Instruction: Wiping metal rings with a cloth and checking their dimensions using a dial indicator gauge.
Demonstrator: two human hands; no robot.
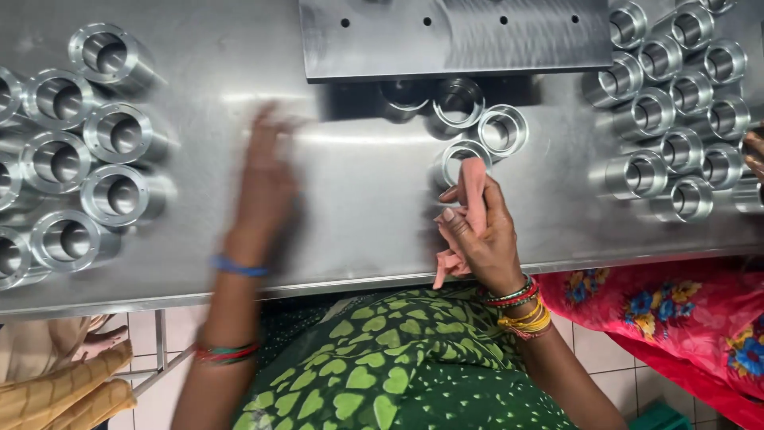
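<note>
My right hand (481, 235) holds a pink cloth (468, 215) over the steel table, just below a shiny flanged metal sleeve (461, 159). Three more sleeves (460, 101) cluster beside it under a thick drilled steel plate (454, 36). My left hand (267, 187) is blurred with motion, fingers spread, hovering above bare tabletop near the middle; it holds nothing.
Several flanged sleeves (111, 135) stand in rows at the left of the steel table (350, 199), and several more (676, 103) at the right. Another person's hand (754, 151) shows at the right edge, with red floral fabric (676, 310) below.
</note>
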